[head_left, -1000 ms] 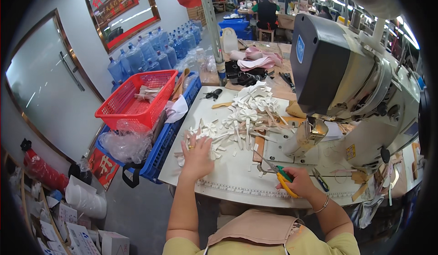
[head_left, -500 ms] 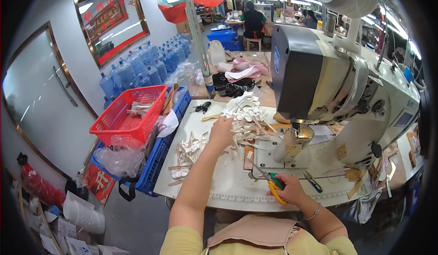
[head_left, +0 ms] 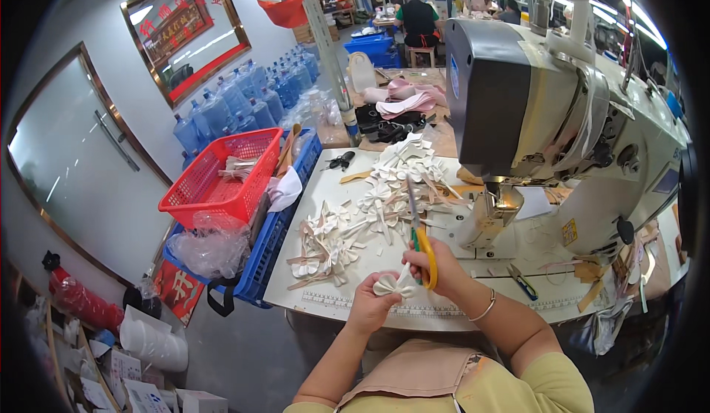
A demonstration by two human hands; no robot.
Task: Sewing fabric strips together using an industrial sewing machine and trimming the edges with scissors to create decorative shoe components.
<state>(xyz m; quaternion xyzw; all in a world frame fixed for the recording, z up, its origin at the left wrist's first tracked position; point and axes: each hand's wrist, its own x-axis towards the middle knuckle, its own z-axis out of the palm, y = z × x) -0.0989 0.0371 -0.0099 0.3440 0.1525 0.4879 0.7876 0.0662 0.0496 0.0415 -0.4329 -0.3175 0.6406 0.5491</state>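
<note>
Close to the table's front edge, my left hand (head_left: 367, 303) pinches a white bow (head_left: 396, 288) made of a leather-like material. A narrow white strip rises from the bow toward my right hand (head_left: 447, 271); whether those fingers grip it, I cannot tell. That hand is closed around scissors (head_left: 427, 258) with yellow and green handles, their blades pointing away from me over the work pieces. Beyond both hands lies a heap of white bows and strips (head_left: 399, 173), some with tan ends. A second heap of white pieces (head_left: 323, 249) sits to the left.
A sewing machine (head_left: 492, 99) towers at the right, with thread snips (head_left: 523, 283) lying before it. Small black-handled scissors (head_left: 341, 161) rest at the table's far left. Beside the table, a red basket (head_left: 259, 210) sits on a blue crate (head_left: 259, 269). People work in the background.
My left hand has come back from the heap toward me with a white bow. My right hand has lifted the scissors and turned their blades away from me. The view has shifted slightly.
</note>
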